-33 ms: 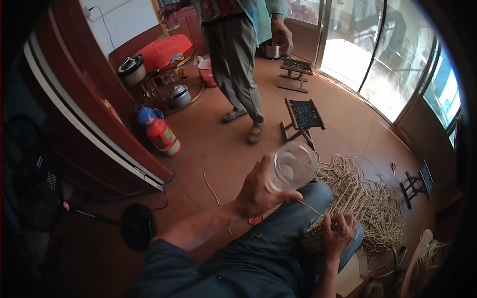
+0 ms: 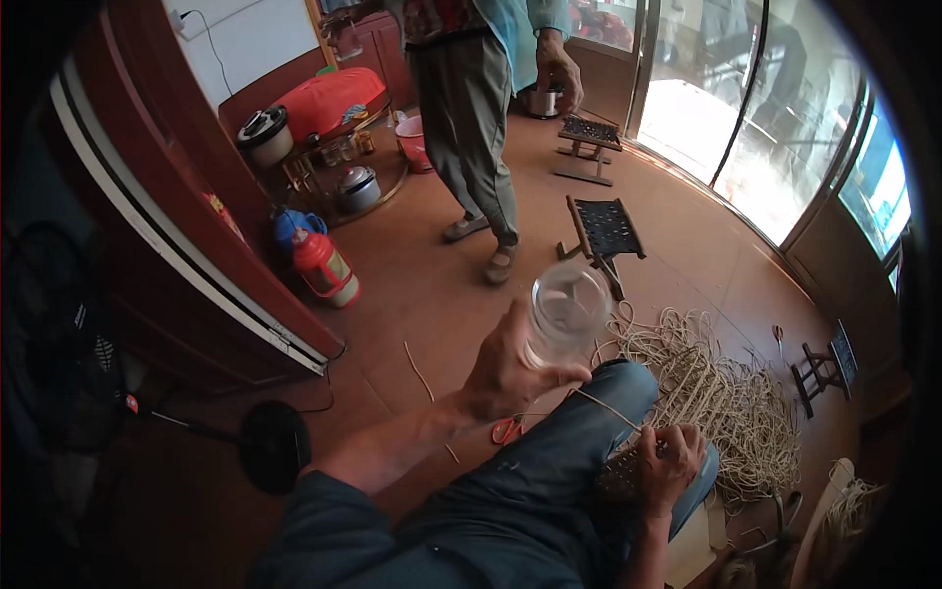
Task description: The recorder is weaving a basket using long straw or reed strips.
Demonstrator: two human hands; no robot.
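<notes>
My left hand [image 2: 505,368] is raised above my knee, its fingers wrapped round a clear, see-through cup [image 2: 569,312]. A thin beige cord [image 2: 610,407] stretches across my thigh from below the left thumb to my right hand [image 2: 673,456]. The right fingers are bent and closed on the cord, over a dark brown woven piece [image 2: 618,473] on my lap. The far side of that piece is hidden by my hand and leg. Beside my left wrist, red-handled scissors [image 2: 506,430] show partly behind my leg.
A large heap of loose beige cord [image 2: 726,412] covers the floor right of my knees. Beyond it stand folding stools, one with a black woven seat [image 2: 608,228]. Another person [image 2: 461,128] stands ahead. A red thermos [image 2: 324,267] stands near the door frame; a black fan [image 2: 273,447] is at left.
My left hand has shifted slightly left and up with the cup, which is tilted differently. More of the cord and scissors shows below it. The right hand has stayed in place.
</notes>
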